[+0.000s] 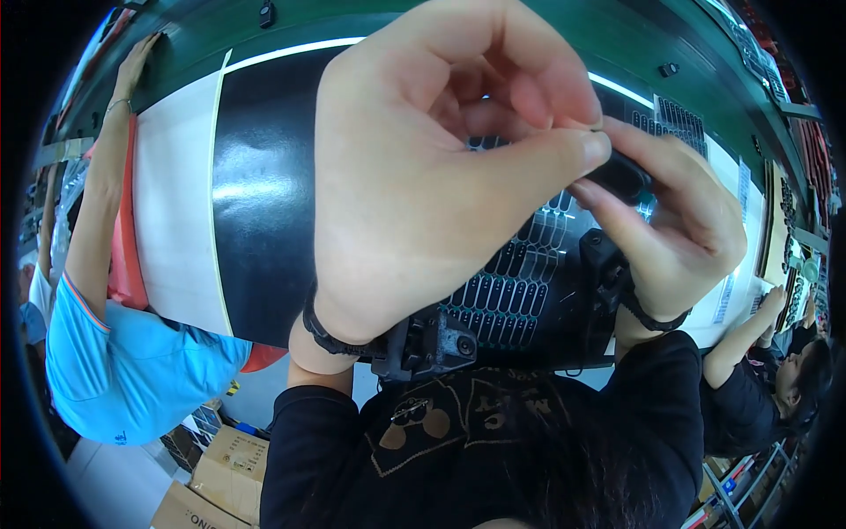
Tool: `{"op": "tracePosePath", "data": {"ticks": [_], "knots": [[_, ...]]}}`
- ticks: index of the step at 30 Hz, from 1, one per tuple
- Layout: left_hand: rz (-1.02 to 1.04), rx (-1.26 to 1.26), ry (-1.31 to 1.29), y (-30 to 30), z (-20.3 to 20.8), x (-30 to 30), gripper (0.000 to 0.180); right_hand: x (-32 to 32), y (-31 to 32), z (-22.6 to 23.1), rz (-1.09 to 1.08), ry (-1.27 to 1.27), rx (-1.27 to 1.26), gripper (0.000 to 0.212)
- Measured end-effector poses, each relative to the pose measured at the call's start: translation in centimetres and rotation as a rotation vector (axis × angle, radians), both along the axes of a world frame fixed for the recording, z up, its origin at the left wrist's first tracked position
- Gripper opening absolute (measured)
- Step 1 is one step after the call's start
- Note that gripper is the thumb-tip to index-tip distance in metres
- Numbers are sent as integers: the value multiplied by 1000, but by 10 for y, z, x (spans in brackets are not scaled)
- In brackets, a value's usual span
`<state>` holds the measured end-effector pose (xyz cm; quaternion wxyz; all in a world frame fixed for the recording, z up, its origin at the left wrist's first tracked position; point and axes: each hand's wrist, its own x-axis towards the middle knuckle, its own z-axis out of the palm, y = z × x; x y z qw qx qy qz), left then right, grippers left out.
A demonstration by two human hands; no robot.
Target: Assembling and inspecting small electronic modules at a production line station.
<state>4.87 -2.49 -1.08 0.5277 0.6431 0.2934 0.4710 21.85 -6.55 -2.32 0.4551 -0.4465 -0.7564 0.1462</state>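
Above the black mat (264, 167), the left hand (397, 189) has thumb and forefinger together, on what I cannot tell; the right hand (687, 216) clamps a dark piece (622, 175) between its fingers.

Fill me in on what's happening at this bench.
A person has both hands raised over a black mat. The right hand holds a small, dark, smooth object between thumb and finger. The left hand pinches close beside it; whether its fingertips grip anything is too small to tell. Below lie sheets of oblong pieces. At left, a co-worker in blue reaches toward the green surface.
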Motion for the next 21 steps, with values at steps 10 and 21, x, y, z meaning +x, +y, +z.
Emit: {"op": "tracePosePath", "data": {"ticks": [10, 21], "knots": [[-13, 174, 8, -7, -7, 21, 22, 16, -14, 10, -26, -42, -18, 35], [53, 610, 632, 14, -1, 16, 13, 10, -7, 12, -80, 43, -67, 33]]}}
